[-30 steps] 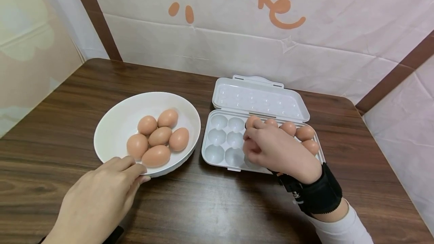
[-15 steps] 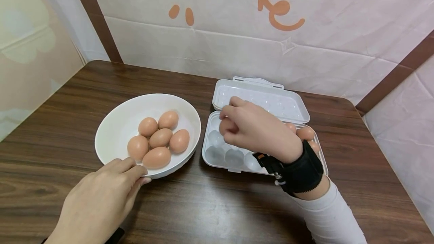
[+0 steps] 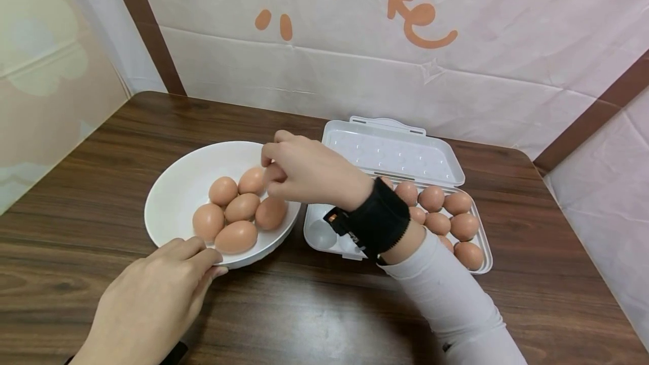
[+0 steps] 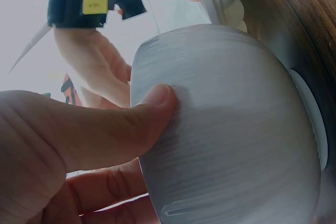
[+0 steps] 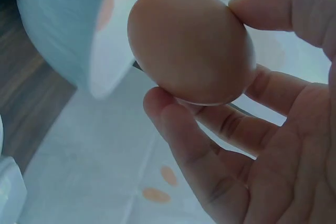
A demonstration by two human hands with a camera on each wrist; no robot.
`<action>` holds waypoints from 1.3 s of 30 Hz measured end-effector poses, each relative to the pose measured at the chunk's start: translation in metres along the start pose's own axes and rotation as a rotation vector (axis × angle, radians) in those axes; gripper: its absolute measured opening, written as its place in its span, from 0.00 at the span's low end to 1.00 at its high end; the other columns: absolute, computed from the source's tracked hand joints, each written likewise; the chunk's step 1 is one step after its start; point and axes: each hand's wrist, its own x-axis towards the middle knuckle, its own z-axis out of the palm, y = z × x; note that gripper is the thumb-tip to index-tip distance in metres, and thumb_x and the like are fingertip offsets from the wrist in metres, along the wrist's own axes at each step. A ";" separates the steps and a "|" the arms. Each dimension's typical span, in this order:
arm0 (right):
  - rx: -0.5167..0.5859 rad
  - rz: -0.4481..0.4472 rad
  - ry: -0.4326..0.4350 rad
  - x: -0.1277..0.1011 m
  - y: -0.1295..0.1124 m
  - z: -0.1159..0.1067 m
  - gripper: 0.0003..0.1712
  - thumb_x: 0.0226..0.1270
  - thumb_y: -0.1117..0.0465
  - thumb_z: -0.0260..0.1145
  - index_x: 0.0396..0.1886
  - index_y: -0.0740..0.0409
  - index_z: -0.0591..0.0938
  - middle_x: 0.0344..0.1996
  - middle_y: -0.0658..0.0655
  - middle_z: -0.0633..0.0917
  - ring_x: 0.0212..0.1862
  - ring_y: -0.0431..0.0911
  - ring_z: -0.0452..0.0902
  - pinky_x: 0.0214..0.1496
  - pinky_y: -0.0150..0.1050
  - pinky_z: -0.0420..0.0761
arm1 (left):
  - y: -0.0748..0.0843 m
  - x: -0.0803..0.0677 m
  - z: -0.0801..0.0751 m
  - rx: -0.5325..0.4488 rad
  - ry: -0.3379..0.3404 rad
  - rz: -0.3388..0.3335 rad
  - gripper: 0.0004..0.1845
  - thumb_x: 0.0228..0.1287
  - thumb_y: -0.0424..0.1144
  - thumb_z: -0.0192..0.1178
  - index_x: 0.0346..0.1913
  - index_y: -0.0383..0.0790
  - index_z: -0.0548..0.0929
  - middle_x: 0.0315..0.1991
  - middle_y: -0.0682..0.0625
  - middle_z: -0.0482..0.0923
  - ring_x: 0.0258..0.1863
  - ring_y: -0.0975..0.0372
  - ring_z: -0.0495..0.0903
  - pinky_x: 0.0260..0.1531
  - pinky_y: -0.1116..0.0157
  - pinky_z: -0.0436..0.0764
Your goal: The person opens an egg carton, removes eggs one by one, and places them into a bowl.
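Observation:
A brown egg (image 5: 189, 45) is pinched between the thumb and fingers of my right hand (image 3: 314, 172), over the right rim of the white bowl (image 3: 174, 190); in the head view the hand mostly hides it. Several brown eggs (image 3: 242, 207) lie in the bowl. My left hand (image 3: 152, 297) grips the bowl's near rim, its thumb pressed on the outer wall and its fingers inside, as the left wrist view shows. Right of the bowl, a clear-white egg box lies with its lid (image 3: 390, 154) folded back. Several eggs (image 3: 463, 227) fill its right side; my right forearm covers its middle.
The dark wooden table (image 3: 314, 308) carries everything. A pale printed cloth (image 3: 355, 72) hangs behind it. At the box's front left, a hollow (image 3: 321, 234) without an egg shows. A black band (image 3: 380, 218) wraps my right wrist.
My right hand has moved left from the egg box to the bowl's right rim, uncovering more eggs on the box's right side. My left hand keeps its grip on the bowl.

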 end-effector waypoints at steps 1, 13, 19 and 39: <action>-0.011 0.004 -0.019 0.004 -0.001 0.002 0.08 0.60 0.63 0.61 0.39 0.52 0.81 0.35 0.50 0.74 0.33 0.41 0.69 0.33 0.30 0.67 | 0.000 0.000 0.000 0.000 0.003 0.003 0.11 0.45 0.40 0.74 0.27 0.51 0.79 0.24 0.59 0.72 0.27 0.61 0.77 0.19 0.61 0.69; -0.057 0.050 -0.135 0.029 -0.001 0.025 0.09 0.62 0.61 0.63 0.25 0.50 0.72 0.33 0.49 0.70 0.33 0.42 0.67 0.31 0.31 0.64 | 0.002 -0.001 -0.001 0.007 -0.018 -0.022 0.12 0.46 0.40 0.75 0.27 0.53 0.79 0.25 0.61 0.71 0.26 0.63 0.75 0.19 0.64 0.67; -0.076 0.079 -0.151 0.032 0.000 0.035 0.05 0.62 0.60 0.64 0.28 0.49 0.75 0.34 0.48 0.72 0.33 0.41 0.71 0.30 0.31 0.67 | 0.002 -0.001 -0.002 0.007 -0.002 -0.015 0.13 0.45 0.38 0.76 0.28 0.51 0.79 0.24 0.59 0.70 0.24 0.62 0.74 0.17 0.64 0.65; -0.310 0.019 0.019 0.048 -0.001 0.075 0.07 0.70 0.54 0.59 0.37 0.48 0.82 0.35 0.50 0.77 0.41 0.45 0.75 0.43 0.35 0.76 | 0.002 -0.002 -0.003 0.001 0.009 -0.019 0.15 0.44 0.37 0.76 0.27 0.51 0.78 0.24 0.58 0.71 0.24 0.62 0.74 0.17 0.64 0.66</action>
